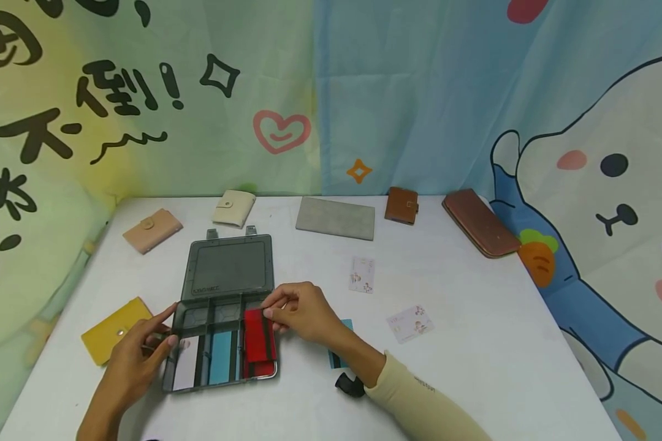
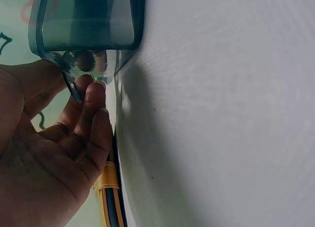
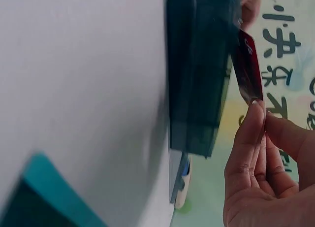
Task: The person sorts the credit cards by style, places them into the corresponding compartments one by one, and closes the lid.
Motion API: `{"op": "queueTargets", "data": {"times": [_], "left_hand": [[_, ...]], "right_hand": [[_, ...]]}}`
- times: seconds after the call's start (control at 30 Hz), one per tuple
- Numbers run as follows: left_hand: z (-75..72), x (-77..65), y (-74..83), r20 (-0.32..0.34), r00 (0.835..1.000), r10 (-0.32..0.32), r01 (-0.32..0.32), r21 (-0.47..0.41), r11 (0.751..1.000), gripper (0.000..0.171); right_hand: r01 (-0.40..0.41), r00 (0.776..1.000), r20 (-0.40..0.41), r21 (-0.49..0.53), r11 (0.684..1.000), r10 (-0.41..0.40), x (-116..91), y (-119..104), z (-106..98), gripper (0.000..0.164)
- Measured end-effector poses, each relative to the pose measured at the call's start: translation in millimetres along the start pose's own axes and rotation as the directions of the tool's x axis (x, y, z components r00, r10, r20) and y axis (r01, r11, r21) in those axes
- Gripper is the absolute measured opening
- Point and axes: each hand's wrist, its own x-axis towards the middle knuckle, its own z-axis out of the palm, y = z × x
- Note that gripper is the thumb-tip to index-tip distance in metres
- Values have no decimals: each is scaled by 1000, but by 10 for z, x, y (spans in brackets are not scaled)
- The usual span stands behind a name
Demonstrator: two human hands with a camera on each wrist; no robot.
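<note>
A grey translucent plastic box (image 1: 232,264) lies with its lid folded back, its tray split into compartments. My right hand (image 1: 304,312) pinches a red card (image 1: 257,337) with a dark stripe, tilted over the right front compartment; in the right wrist view the card (image 3: 247,67) is between thumb and fingers, above the box wall. More red (image 1: 263,369) shows beneath it in that compartment. A white card (image 1: 185,362) lies in the left front compartment and a blue card (image 1: 220,357) in the middle one. My left hand (image 1: 129,361) grips the box's left edge.
A yellow wallet (image 1: 110,334) lies by my left hand. Along the back are pink (image 1: 153,230), cream (image 1: 234,208), grey (image 1: 335,218), small brown (image 1: 401,206) and long brown (image 1: 481,223) wallets. Two pale cards (image 1: 361,274), a blue card (image 1: 338,361) and a black object (image 1: 350,385) lie rightward.
</note>
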Motion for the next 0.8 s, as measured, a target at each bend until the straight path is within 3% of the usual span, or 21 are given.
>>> {"op": "queueTargets", "data": {"times": [0.17,0.4,0.63,0.8], "left_hand": [[-8,-12,-2,-7,1000,2,-2,0,1000,61],[-14,-10,0,-1,1000,-3,3,0,1000,61],[-9,-6,2,17,1000,-18,18,4,1000,62],[1,1,-2,4,1000,-13,13,-3,1000,61]], "right_hand": [[-1,1000,-14,-123,992,0,-5,14,105,5],[22,1000,14,-319,947,-19,-26,47,145,4],[44,999,37,-300,953,-34,-40,83,21,17],[14,1000,-13,-291,957,-19,-40,143,-190,22]]}}
